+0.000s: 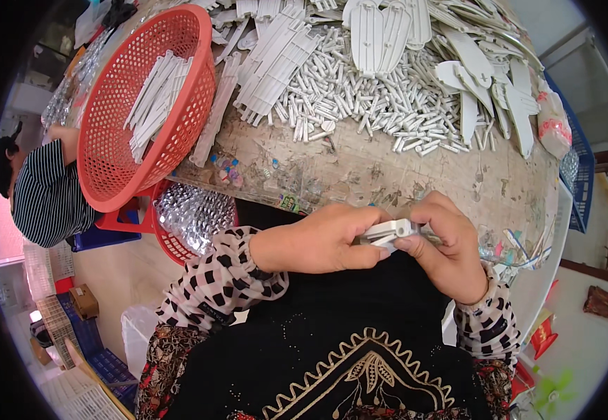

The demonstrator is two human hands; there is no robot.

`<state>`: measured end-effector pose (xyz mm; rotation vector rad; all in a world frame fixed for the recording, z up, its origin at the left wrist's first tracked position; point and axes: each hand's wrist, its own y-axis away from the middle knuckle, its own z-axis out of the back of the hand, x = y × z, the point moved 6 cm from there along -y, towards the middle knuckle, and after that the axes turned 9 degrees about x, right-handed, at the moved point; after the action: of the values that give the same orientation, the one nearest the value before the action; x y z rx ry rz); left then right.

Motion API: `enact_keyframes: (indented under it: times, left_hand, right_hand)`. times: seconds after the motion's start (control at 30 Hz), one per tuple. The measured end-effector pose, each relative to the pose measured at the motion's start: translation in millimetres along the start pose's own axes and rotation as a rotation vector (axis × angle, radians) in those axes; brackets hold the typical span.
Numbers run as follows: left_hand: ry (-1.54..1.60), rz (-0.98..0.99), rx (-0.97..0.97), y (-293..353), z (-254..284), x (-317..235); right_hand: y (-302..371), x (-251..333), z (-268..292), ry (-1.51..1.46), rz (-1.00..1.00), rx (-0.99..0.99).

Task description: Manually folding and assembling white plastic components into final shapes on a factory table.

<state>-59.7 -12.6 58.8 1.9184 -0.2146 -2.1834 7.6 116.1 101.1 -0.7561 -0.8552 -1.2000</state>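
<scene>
Between both hands, just past the table's near edge, is a small white plastic piece (pixel 388 229) with a slot and a round hole at its end. My left hand (pixel 321 238) pinches it from the left, thumb below and fingers above. From the right, my right hand (pixel 449 245) grips its end between thumb and bent fingers. The fingers cover much of the piece. Beyond the hands lies a large pile of short white plastic pins (pixel 381 98). Long white ribbed slats (pixel 279 59) and white rounded flat panels (pixel 377 35) rest around and on that pile.
A red perforated basket (pixel 202 77) holding white strips (pixel 157 105) stands tilted at the left. Below it, another red basket (pixel 171 245) contains shiny silver pieces. The worn wooden table (pixel 262 157) bears scraps. A person in a striped shirt (pixel 52 196) is at far left.
</scene>
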Motion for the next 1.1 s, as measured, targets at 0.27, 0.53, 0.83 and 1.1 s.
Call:
enact_keyframes:
  times: [0.27,0.53,0.83,1.1]
  left_hand:
    - [-0.111,-0.081,-0.101,18.1,-11.6,28.1]
    - [-0.140,0.127,-0.474,63.2,25.6,47.2]
    - [-0.702,0.407,-0.543,77.2,57.4,36.9]
    - [-0.838,0.446,-0.485,69.9,55.4,42.6]
  right_hand:
    - [-9.5,-20.6,-4.2,-0.244,-0.111,0.077]
    - [-87.0,-60.9,-29.4,-0.434,-0.128,0.166]
    - [-145.4,-50.0,-52.8,0.789,0.260,0.008]
    - [-109.9,-33.9,-50.6,0.333,0.178,0.075]
